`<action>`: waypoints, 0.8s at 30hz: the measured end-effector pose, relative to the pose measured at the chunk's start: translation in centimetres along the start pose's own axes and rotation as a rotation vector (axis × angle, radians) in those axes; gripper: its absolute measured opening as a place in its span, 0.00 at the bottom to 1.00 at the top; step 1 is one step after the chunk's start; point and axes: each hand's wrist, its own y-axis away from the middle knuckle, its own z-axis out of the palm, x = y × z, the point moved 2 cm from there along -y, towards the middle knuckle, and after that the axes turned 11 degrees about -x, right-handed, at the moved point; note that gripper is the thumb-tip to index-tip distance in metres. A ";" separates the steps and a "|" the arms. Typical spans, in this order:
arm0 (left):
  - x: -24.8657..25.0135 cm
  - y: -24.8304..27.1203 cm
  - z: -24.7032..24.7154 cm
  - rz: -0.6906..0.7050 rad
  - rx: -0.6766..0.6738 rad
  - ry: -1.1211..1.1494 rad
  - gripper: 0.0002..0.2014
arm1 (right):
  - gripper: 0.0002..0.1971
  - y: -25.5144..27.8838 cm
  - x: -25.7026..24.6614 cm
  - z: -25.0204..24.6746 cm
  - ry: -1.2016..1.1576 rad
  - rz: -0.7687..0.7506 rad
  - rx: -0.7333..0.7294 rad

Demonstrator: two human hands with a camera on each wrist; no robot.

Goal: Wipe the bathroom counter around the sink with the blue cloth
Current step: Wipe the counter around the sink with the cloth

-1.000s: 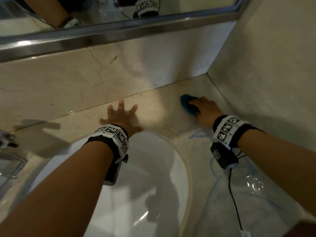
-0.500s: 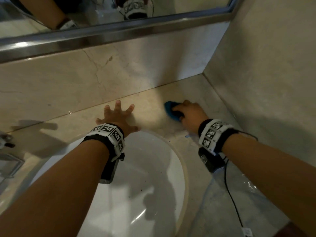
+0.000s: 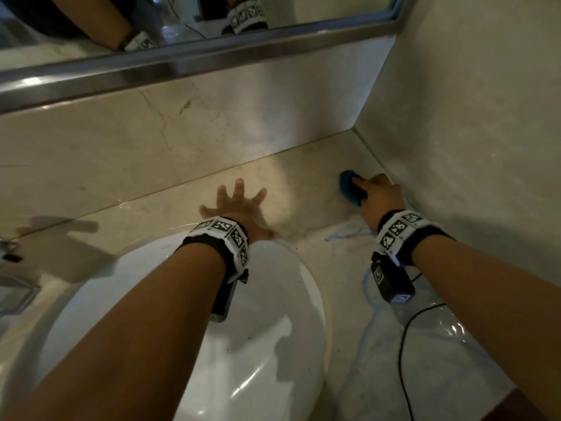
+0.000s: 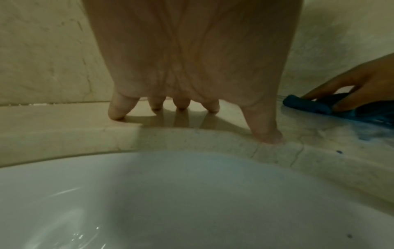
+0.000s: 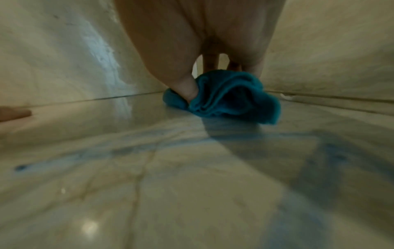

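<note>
Right hand (image 3: 379,196) grips the blue cloth (image 3: 349,189), bunched up, thumb (image 5: 185,87) dug into the folds and fingers over the top. Cloth sits pressed on the counter (image 3: 303,183) in the far right corner, close to where the back wall (image 3: 212,126) meets the side wall (image 3: 470,117); hand nearly touches the side wall

Left hand (image 3: 236,208) is flat and released, fingers (image 4: 116,107) spread, tips planted on the counter just behind the sink (image 3: 273,329) rim, holding nothing. Thumb (image 4: 266,133) lands right at the rim edge

Bluish wet streaks (image 3: 373,299) on the counter right of the sink, under the right forearm. Black cable (image 3: 403,344) trails from the right wrist unit across that wet patch. Mirror (image 3: 182,22) with metal frame runs along the top, reflecting both wristbands. Part of the tap fitting (image 3: 12,287) shows at far left
</note>
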 end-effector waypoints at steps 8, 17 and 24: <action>-0.1 0.4 -0.2 0.007 -0.008 0.019 0.53 | 0.25 2.5 -6.6 2.4 -0.048 -0.298 -0.154; -0.3 0.6 -0.3 0.025 -0.027 0.066 0.53 | 0.28 -0.9 -3.4 0.1 -0.017 -0.107 -0.085; -0.2 0.6 -0.2 0.008 -0.036 0.066 0.55 | 0.23 2.5 -8.6 1.7 0.076 -0.393 -0.145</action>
